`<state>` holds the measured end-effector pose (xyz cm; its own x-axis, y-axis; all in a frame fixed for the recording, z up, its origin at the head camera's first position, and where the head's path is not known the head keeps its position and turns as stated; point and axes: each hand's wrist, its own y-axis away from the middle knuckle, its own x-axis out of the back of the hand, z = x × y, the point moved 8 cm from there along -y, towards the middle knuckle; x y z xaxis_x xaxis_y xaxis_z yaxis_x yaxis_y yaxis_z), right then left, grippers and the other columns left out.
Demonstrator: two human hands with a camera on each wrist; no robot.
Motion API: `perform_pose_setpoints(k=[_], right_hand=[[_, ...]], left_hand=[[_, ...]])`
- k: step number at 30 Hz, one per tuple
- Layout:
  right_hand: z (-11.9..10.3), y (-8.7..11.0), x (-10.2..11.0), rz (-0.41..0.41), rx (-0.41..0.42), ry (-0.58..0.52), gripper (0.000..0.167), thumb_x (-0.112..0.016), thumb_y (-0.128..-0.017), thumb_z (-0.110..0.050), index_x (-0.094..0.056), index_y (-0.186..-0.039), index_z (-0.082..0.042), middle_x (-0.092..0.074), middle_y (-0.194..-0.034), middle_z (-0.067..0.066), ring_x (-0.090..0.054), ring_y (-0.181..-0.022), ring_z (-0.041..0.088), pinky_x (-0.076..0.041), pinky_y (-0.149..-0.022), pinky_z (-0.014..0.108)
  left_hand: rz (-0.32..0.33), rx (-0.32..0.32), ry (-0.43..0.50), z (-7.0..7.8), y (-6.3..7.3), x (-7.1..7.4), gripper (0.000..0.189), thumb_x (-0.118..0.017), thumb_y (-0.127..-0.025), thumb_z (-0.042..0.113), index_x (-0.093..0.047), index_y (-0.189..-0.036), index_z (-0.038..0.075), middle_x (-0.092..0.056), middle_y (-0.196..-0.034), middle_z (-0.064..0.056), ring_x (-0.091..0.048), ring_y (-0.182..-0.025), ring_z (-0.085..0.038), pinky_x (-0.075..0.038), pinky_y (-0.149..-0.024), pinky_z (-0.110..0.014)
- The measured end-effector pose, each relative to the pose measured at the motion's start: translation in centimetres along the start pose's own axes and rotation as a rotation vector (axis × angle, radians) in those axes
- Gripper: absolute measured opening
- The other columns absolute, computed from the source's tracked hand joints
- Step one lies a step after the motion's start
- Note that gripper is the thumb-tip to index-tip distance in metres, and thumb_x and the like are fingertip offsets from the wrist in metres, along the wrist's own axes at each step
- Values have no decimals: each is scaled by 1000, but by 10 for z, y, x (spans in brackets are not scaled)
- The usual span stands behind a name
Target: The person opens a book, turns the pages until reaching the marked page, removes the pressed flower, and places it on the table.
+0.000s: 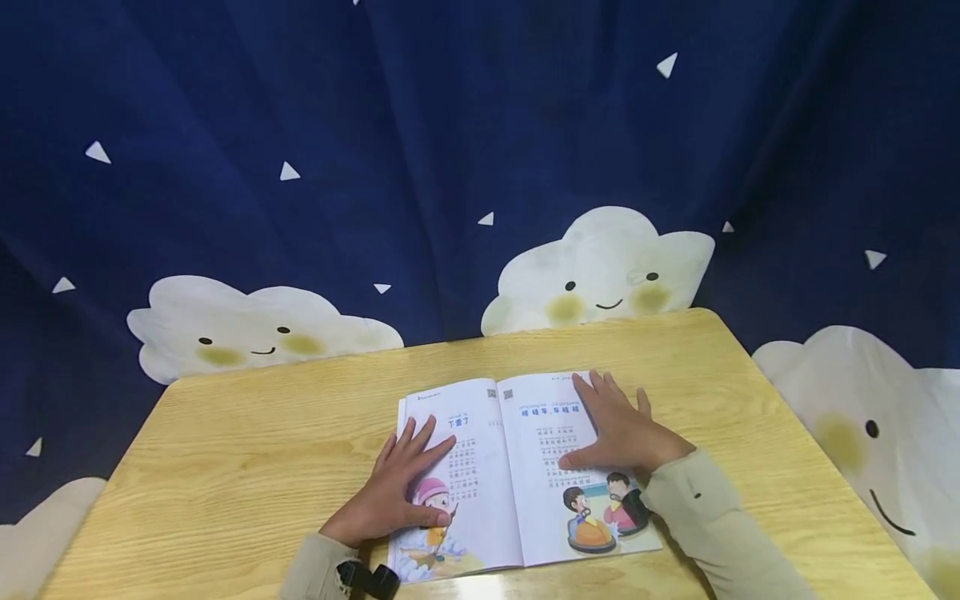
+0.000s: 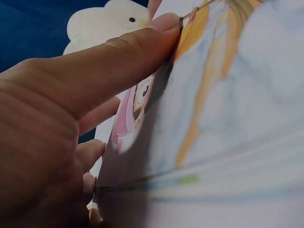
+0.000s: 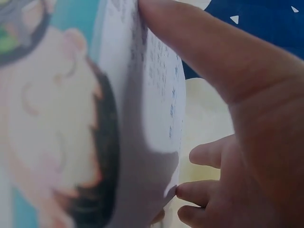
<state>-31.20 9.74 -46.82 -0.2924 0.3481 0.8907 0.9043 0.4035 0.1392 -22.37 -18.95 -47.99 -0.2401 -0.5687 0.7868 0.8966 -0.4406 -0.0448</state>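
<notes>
one open book (image 1: 495, 533) is laid flat on the table (image 1: 247, 458), at the near side, right of the middle. the tops of its pages are turned toward the curtain (image 1: 420, 100) and its print is set upright for the person; the spine is run from far to near, slightly slanted, while the longer span of the open spread is set from side to side.

two pages are exposed. the left page (image 1: 487, 475) is touched by the left hand (image 1: 393, 492), its fingers spread and fairly straight, its thumb laid on the drawing of one pink-hatted figure (image 1: 433, 492). the right page (image 1: 531, 517) is touched by the right hand (image 1: 618, 429), likewise spread, its fingertips placed near the upper outer corner and its thumb on the printed lines. nothing is gripped by either hand. two figures (image 1: 600, 517) are drawn at the foot of the right page, and two small square codes (image 1: 507, 394) are printed beside the spine.

the paper is smooth, white and gently curved. the table is made of pale, grained wood with rounded far corners. the curtain is of dark blue, softly folded cloth, printed with four rounded white clouds (image 1: 600, 258) and small white triangles (image 1: 288, 172).
</notes>
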Motion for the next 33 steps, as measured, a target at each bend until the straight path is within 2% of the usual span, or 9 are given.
perform_pose_setpoints(k=[6,15,20,24,33], right_hand=[[4,-2,1,12,-6,23,131,-75,-57,-75,-17,-155,-11,-10,-160,18,-1,-145,42,7,-107,70],[9,-1,2,34,-38,49,134,-75,-53,-78,-18,-155,-11,-17,-159,16,-5,-145,42,9,-105,72],[4,-3,1,32,-10,28,133,-75,-56,-75,-15,-155,-11,-16,-160,16,-4,-145,41,8,-105,71],[1,-5,1,33,-4,23,133,-76,-57,-74,-14,-155,-10,-16,-160,16,-6,-146,41,9,-105,71],[0,-2,0,25,-10,41,135,-77,-55,-74,-15,-155,-7,-17,-159,17,-11,-145,39,9,-104,73]], left_hand=[[-11,21,-11,-1,-2,-2,98,-76,-70,60,-31,-152,30,-5,-162,-3,9,-147,-32,7,-114,-55],[-15,-2,-24,0,-5,-4,98,-76,-71,60,-31,-152,29,-6,-162,-5,8,-147,-34,7,-114,-55],[-1,-6,-37,0,-4,2,98,-77,-70,59,-32,-152,28,-7,-162,-6,7,-147,-35,6,-114,-56],[20,-33,-55,1,-4,5,97,-78,-70,57,-34,-151,26,-9,-162,-9,4,-146,-38,4,-113,-59],[10,-24,-33,0,-1,0,97,-78,-70,56,-34,-151,26,-9,-161,-9,4,-146,-37,5,-113,-57]])
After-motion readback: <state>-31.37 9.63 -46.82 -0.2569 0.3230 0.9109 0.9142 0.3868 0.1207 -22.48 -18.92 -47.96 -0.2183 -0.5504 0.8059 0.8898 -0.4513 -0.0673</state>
